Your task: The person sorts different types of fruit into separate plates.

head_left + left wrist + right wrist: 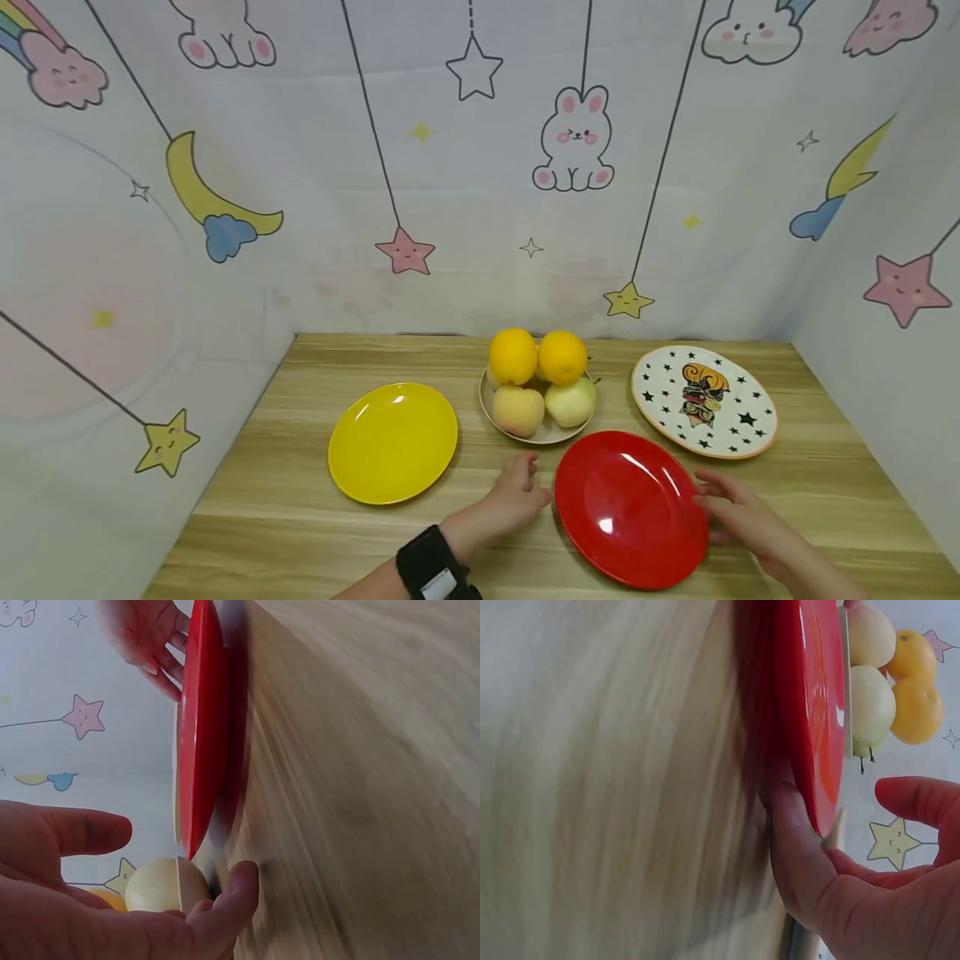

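Observation:
A glossy red plate (630, 508) lies near the front of the table, between the two hands. My left hand (513, 496) is just off its left rim, holding nothing. In the left wrist view the thumb (94, 831) and fingers are spread apart, with a gap to the red plate (208, 735). At the opposite rim is my right hand (742, 521). The right wrist view shows its fingers (795, 832) against the underside of the rim, while the thumb (911, 799) stands away from the plate.
Behind the red plate, a shallow bowl (551, 435) holds oranges (513, 357), a peach-like fruit (519, 411) and a pale green pear (572, 402). To the left lies a yellow plate (393, 443). A white star-patterned plate (705, 402) is at back right. Cartoon-printed curtains (465, 167) border the table.

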The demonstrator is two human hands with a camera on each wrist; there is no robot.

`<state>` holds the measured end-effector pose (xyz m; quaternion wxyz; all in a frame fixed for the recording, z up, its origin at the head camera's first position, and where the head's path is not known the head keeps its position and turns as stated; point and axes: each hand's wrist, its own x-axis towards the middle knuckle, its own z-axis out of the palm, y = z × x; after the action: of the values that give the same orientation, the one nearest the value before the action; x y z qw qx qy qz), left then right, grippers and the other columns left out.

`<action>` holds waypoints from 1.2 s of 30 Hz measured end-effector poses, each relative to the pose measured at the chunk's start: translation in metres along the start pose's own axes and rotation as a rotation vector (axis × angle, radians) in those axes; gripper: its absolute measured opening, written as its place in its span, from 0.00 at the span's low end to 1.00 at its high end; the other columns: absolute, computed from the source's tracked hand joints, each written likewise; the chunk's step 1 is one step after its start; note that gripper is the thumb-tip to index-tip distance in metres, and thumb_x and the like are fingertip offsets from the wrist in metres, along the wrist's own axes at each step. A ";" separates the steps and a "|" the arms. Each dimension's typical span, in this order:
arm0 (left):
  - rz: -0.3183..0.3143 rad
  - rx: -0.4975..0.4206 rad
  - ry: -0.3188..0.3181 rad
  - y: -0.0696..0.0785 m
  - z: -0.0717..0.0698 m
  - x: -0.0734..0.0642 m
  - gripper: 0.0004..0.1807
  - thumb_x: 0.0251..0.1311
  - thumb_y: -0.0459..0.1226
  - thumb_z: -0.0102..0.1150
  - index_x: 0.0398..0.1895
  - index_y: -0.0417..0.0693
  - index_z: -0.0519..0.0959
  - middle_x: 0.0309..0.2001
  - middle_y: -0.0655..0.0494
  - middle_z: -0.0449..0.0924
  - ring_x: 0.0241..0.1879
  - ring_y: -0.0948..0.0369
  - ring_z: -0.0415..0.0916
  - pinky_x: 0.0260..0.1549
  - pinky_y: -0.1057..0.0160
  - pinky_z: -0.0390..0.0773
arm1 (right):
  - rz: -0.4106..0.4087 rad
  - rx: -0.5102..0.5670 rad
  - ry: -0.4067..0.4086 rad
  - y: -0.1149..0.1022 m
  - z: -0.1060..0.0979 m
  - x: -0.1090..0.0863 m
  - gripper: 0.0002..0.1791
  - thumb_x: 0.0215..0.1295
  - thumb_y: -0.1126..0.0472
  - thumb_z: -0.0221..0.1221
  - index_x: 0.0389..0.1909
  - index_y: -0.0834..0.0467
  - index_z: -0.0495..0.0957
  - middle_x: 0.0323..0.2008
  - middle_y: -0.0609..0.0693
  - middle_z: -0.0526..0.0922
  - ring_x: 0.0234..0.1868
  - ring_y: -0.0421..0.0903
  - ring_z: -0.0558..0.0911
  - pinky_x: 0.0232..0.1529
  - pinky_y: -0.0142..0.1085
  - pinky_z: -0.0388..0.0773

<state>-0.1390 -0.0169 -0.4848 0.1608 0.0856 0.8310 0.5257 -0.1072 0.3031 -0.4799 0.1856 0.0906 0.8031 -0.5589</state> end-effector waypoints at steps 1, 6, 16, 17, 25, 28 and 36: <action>-0.002 0.001 0.002 0.001 0.002 0.002 0.33 0.52 0.32 0.57 0.63 0.31 0.61 0.53 0.41 0.67 0.45 0.51 0.68 0.45 0.53 0.70 | 0.005 0.029 -0.008 0.002 0.002 0.001 0.33 0.68 0.64 0.48 0.67 0.74 0.48 0.60 0.76 0.59 0.46 0.50 0.79 0.42 0.45 0.81; -0.019 -0.020 -0.018 0.004 0.009 0.007 0.32 0.54 0.29 0.55 0.64 0.30 0.60 0.52 0.42 0.66 0.43 0.53 0.69 0.41 0.58 0.71 | 0.011 0.076 -0.005 0.006 0.007 0.004 0.32 0.67 0.67 0.47 0.68 0.73 0.48 0.59 0.76 0.59 0.43 0.49 0.80 0.40 0.46 0.81; 0.034 0.035 -0.045 0.005 0.015 0.009 0.33 0.51 0.21 0.52 0.64 0.29 0.61 0.59 0.36 0.68 0.60 0.45 0.65 0.60 0.46 0.65 | -0.047 0.096 -0.014 0.006 0.018 0.002 0.31 0.58 0.76 0.48 0.64 0.75 0.52 0.52 0.73 0.67 0.35 0.48 0.81 0.34 0.45 0.82; 0.043 0.069 -0.050 0.004 0.015 0.009 0.33 0.51 0.20 0.52 0.65 0.30 0.62 0.61 0.36 0.67 0.63 0.44 0.63 0.62 0.45 0.62 | -0.046 0.095 -0.009 0.005 0.019 0.002 0.31 0.58 0.76 0.48 0.64 0.74 0.53 0.52 0.72 0.67 0.34 0.48 0.81 0.34 0.45 0.82; 0.101 0.257 -0.045 -0.003 0.002 0.002 0.37 0.44 0.21 0.54 0.65 0.35 0.66 0.57 0.41 0.72 0.57 0.50 0.69 0.57 0.53 0.70 | -0.031 0.069 0.037 -0.001 0.034 0.004 0.31 0.55 0.80 0.49 0.62 0.72 0.58 0.51 0.71 0.69 0.30 0.49 0.80 0.30 0.44 0.82; 0.091 0.240 -0.049 -0.006 -0.002 -0.002 0.37 0.44 0.21 0.55 0.65 0.36 0.66 0.55 0.43 0.73 0.54 0.52 0.70 0.53 0.57 0.73 | -0.036 0.072 0.020 -0.003 0.039 0.005 0.30 0.54 0.80 0.49 0.61 0.72 0.58 0.50 0.70 0.70 0.29 0.49 0.80 0.29 0.45 0.82; 0.083 0.230 -0.048 -0.009 -0.015 -0.017 0.36 0.44 0.21 0.55 0.64 0.30 0.65 0.55 0.39 0.71 0.55 0.49 0.69 0.55 0.51 0.71 | -0.070 0.075 -0.031 -0.009 0.051 0.005 0.31 0.53 0.79 0.51 0.60 0.72 0.58 0.49 0.70 0.70 0.29 0.48 0.81 0.28 0.46 0.82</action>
<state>-0.1286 -0.0389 -0.4835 0.1478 0.1505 0.8774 0.4310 -0.1052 0.2517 -0.4898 0.1748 0.0605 0.7813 -0.5961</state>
